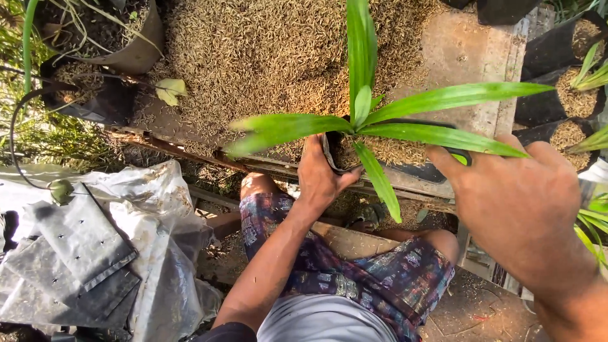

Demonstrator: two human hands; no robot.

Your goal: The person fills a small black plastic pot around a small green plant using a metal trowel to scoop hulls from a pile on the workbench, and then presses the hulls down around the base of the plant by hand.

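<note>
Left hand (pixel 320 180) grips the bag (pixel 405 166) rim; right hand (pixel 519 202) fingers close on its far edge. Advise keeping the seedling (pixel 364 111) upright, husk (pixel 272 50) firmed evenly.

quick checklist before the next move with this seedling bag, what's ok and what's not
1. Left hand grips the rim of the black seedling bag: ok.
2. Right hand is on the bag's other side: ok.
3. Seedling stands roughly upright in the middle: ok.
4. Bag is filled with rice husk near the rim: ok.
5. Bag's base sits flat on the bench: cannot tell.
6. Spare flat black bags lie within reach at the left: ok.
</note>
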